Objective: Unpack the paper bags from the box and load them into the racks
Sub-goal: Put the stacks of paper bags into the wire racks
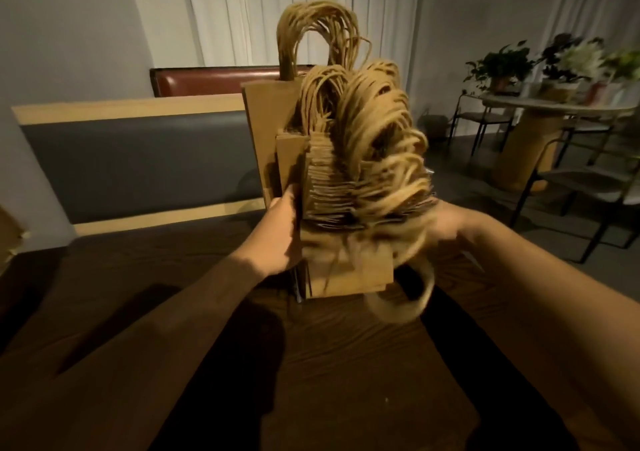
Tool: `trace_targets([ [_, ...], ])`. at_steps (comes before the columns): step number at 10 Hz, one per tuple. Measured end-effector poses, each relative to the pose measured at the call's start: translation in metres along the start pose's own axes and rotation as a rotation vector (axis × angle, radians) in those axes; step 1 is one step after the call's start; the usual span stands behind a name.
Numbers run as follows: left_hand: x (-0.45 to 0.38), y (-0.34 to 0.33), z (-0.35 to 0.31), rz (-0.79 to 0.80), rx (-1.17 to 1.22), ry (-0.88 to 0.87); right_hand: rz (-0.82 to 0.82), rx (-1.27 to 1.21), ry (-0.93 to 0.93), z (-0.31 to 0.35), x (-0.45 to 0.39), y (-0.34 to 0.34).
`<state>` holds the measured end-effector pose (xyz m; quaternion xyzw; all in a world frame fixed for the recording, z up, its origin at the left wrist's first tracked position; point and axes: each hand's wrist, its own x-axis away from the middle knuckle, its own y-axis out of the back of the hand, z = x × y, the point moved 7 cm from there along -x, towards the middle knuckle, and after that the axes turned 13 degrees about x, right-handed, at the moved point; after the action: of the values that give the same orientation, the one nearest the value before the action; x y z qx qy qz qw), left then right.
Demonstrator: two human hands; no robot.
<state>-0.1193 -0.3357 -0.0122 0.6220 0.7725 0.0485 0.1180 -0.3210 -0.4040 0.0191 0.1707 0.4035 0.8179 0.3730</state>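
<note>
A thick stack of folded brown paper bags (346,270) with twisted paper handles (377,159) stands upright on the dark wooden table (311,364). Taller bags (270,114) stand behind the shorter ones. A thin metal rack wire (297,288) shows at the stack's lower left; the rest of the rack is hidden. My left hand (284,232) presses against the left side of the stack. My right hand (446,229) grips the right side, partly hidden by blurred handles. No box is in view.
A grey and wood bench back (138,159) and a red-brown seat back (214,81) stand behind the table. On the right is a round table (554,111) with potted plants (502,66) and metal chairs (581,187). White curtains cover the back wall.
</note>
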Motion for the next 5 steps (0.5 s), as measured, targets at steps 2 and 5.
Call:
trace_targets([
  [2,0.014,0.005,-0.025,-0.045,-0.05,-0.386,-0.246,-0.255,0.159,-0.011,-0.004,-0.016],
  [5,0.023,-0.018,-0.048,-0.011,0.434,-0.365,-0.377,-0.302,0.167,0.004,-0.002,-0.01],
])
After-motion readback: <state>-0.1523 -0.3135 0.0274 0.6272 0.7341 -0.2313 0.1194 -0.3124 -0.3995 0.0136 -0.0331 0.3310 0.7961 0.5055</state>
